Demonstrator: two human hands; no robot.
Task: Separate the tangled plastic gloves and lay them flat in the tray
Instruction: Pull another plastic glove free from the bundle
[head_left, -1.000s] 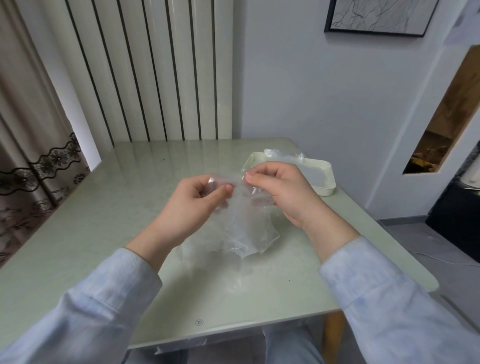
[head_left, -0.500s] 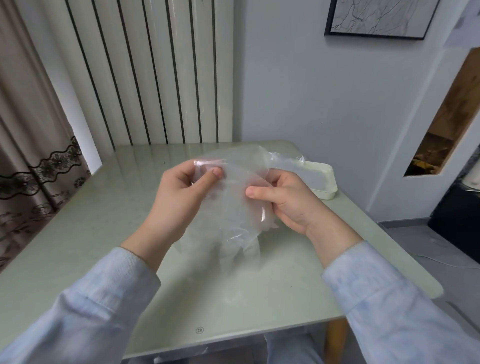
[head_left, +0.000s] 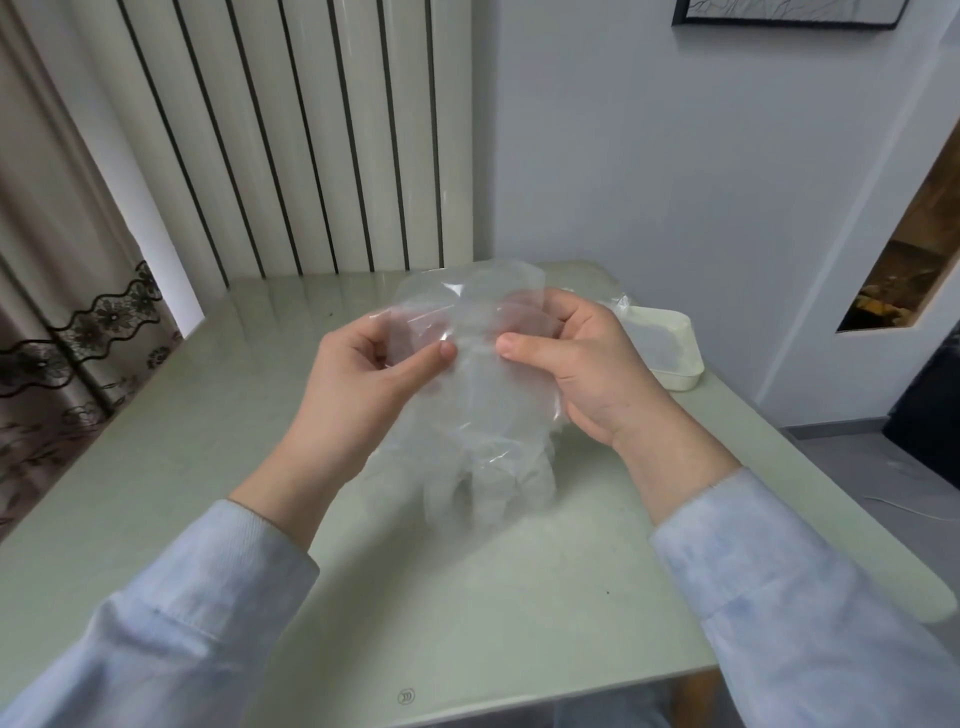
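Clear, thin plastic is hanging between two bare hands over a pale green bench (head_left: 467, 597); these are the plastic gloves (head_left: 483, 395), held up off the surface in the middle of the view, cuff end upward and the glove fingers dangling toward the bench without plainly touching it. The left hand (head_left: 353, 384) is pinching one side of the film, its grip pressed together with the thumb lying across the front and the fingers curled behind; the right hand (head_left: 592, 369) is doing the same on the other side, thumb forward and fingers wrapped behind the plastic. The two thumbs are sitting near each other, just apart, as if working layers loose; how many gloves are in the bundle I cannot tell, because the sheets are see-through and overlapping. Light blue sleeves (head_left: 171, 623) are reaching in from the bottom corners. A white tray (head_left: 680, 371) is sitting at the far right of the bench, just beyond the right hand; some crinkled film (head_left: 621, 301) is showing at its near edge, though whether that is a glove laid flat is unclear. Judging from this, the separating is under way and not finished; the held gloves are yet to be peeled apart, carried to the tray and smoothed down.
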